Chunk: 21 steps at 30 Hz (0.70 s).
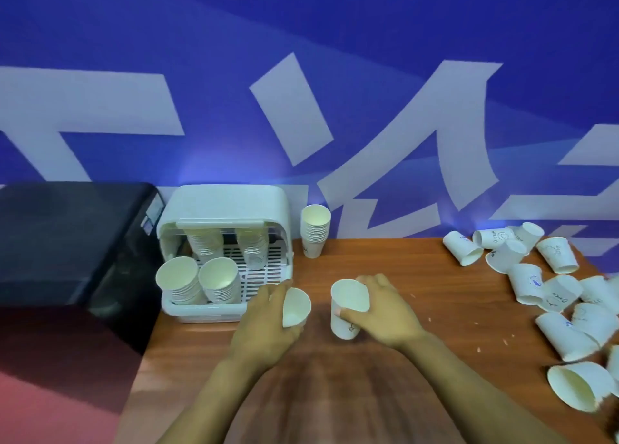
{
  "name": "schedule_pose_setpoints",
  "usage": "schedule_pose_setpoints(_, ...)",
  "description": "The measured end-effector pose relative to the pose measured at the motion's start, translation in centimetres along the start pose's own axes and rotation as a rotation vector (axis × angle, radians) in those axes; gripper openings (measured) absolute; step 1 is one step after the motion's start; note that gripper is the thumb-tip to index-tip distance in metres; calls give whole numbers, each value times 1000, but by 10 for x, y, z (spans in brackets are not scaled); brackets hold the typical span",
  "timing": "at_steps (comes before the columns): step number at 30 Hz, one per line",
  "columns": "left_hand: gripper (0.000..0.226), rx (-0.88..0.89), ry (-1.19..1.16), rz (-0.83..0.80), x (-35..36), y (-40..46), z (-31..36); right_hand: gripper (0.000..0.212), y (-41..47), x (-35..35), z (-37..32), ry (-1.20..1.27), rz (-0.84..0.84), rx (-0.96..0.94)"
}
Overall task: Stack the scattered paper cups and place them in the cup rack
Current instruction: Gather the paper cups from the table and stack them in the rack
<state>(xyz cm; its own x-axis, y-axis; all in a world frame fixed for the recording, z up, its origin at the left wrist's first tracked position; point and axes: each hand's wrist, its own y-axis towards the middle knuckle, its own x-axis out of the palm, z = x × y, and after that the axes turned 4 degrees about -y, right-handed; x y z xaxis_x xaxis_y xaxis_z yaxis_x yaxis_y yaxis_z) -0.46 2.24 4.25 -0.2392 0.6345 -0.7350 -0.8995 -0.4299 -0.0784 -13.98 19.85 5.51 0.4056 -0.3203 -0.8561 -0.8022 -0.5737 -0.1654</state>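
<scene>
1. Both hands are loaded. The left hand (268, 313) has its fingers curled round a single paper cup (296, 308), mouth tipped toward the right. The right hand (382, 309) is wrapped round a second cup (346, 308), thumb across its near wall, mouth up and leaning left.

2. The two open mouths sit just beside each other above the wooden table (418, 276) but are not touching. That looks like the line-up for nesting one cup into the other.

3. In each grip the cup sits toward the fingertips, rim clear of the palm. I'd judge that keeps the rims free to slide together.

4. The cup rack (222, 209) stands just left of and beyond the left hand, lid raised, with four stacks (181, 278) already inside: two near, two far.

5. A finished stack (315, 231) stands upright on the table right of the rack, against the blue wall, probably parked until it goes in.

6. Far right, the scattered cups (526, 276) lie tumbled on their sides, well apart from both hands. Plenty left to gather.
</scene>
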Motion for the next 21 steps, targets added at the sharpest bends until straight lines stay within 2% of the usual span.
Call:
schedule_pose_setpoints(4,70,-12,5,41,-37,-14,-35,75,1,21,-51,-13,-21,-46)
schedule_pose_setpoints(8,70,-11,-35,96,-68,-19,-57,68,8,34,-95,20,-37,-108)
schedule_pose_setpoints(11,71,-41,-77,145,-91,-14,-69,79,18,43,-119,28,-59,-174)
schedule_pose_setpoints(15,67,-62,-76,260,-127,-2,-81,81,35,46,-150,52,-8,-259)
schedule_pose_setpoints(21,65,-118,-26,351,-152,13,-105,82,54,65,-191,70,53,-312)
